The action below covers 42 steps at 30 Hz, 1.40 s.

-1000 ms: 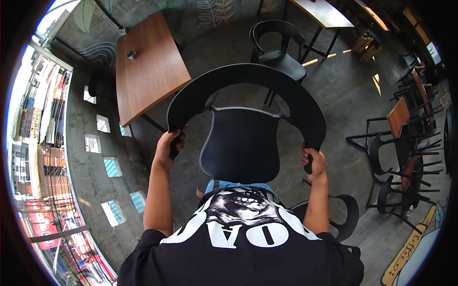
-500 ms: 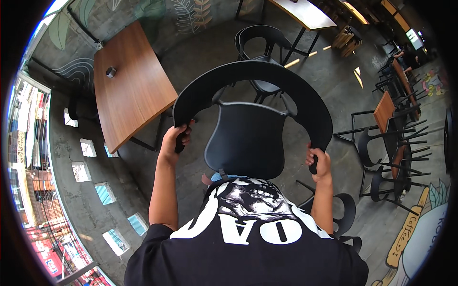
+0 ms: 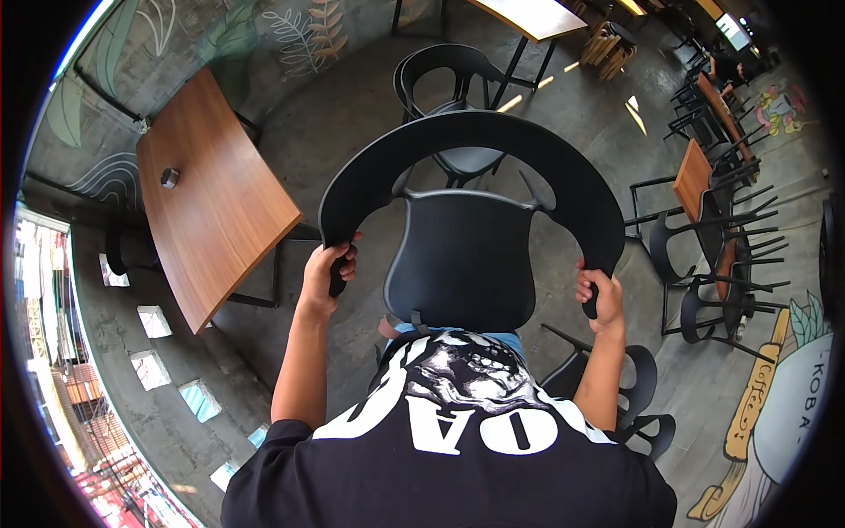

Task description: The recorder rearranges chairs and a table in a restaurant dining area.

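Here, black chair [image 3: 462, 257] between left hand [image 3: 329, 275] and right hand [image 3: 602, 295], both gripping its armrests [image 3: 598, 231].

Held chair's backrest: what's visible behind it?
Behind the backrest, at least one other black chair: its upper back shows past the top edge, part of a seat through the opening below. The backrest covers whatever lies between.

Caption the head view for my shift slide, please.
Left hand and right hand grip a black chair by the ends of its curved backrest; a brown table stands at left.
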{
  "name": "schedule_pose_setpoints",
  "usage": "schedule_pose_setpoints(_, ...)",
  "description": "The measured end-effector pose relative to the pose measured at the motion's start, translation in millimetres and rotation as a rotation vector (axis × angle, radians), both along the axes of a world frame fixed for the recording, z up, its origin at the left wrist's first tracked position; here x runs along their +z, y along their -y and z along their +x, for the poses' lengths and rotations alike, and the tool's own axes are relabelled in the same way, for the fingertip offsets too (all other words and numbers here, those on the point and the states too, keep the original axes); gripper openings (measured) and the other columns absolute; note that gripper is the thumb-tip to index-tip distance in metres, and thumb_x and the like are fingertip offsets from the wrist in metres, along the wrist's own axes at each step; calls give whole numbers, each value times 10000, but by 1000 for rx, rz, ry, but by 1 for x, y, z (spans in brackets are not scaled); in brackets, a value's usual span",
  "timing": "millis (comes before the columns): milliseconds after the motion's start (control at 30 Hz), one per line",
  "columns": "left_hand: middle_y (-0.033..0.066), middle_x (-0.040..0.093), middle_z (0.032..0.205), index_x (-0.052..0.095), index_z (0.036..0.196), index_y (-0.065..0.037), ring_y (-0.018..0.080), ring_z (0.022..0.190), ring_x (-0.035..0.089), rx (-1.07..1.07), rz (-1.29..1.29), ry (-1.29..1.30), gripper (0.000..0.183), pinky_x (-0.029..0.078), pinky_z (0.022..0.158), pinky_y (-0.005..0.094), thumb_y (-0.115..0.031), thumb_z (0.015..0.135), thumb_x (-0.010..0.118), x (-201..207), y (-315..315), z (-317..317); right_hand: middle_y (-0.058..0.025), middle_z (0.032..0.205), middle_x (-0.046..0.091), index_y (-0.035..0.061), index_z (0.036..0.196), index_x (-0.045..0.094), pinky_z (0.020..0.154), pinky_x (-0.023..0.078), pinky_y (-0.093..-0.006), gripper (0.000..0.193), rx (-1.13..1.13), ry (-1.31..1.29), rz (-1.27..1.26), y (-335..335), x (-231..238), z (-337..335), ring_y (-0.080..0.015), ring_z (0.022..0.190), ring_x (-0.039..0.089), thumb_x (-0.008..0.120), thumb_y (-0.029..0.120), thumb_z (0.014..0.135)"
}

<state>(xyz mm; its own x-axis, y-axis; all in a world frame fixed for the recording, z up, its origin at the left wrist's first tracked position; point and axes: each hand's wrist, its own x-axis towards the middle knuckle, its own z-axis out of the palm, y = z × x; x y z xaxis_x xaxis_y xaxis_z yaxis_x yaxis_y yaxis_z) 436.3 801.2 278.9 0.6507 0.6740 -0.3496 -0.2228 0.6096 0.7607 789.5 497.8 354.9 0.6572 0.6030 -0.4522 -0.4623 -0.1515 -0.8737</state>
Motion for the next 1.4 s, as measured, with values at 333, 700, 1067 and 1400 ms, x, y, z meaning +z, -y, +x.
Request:
schedule_pose_setpoints(333, -21, 482, 792, 611, 1150, 4, 62, 615, 410, 71, 26, -70, 345, 324, 558, 225, -226, 893, 622, 26, 32, 89, 34, 676, 422, 12, 996, 581, 508, 309, -233, 175, 38, -58, 18, 5, -18, 111, -52, 548, 381, 565, 109, 851)
schedule_pose_setpoints(700, -16, 502, 811, 617, 1149, 4, 66, 627, 422, 272, 66, -106, 379, 328, 557, 228, -281, 900, 649, 49, 86, 197, 33, 662, 410, 17, 982, 588, 490, 291, -247, 146, 242, -90, 60, -16, -20, 274, -60, 530, 362, 560, 104, 867)
schedule_pose_setpoints(1067, -9, 509, 815, 611, 1178, 20, 75, 630, 427, 454, -1, -97, 406, 332, 556, 235, -282, 909, 648, 58, 102, 262, 40, 665, 415, 27, 981, 586, 495, 287, -244, 154, 457, -64, 5, -86, 2, 372, -57, 539, 353, 550, 143, 887)
schedule_pose_setpoints(1400, 4, 506, 810, 607, 1181, 22, 85, 626, 426, 532, -20, -38, 388, 332, 554, 250, -263, 918, 633, 47, 62, 311, 34, 680, 417, 33, 996, 581, 514, 304, -237, 189, 548, 23, -16, -152, 24, 422, -62, 551, 355, 563, 186, 887)
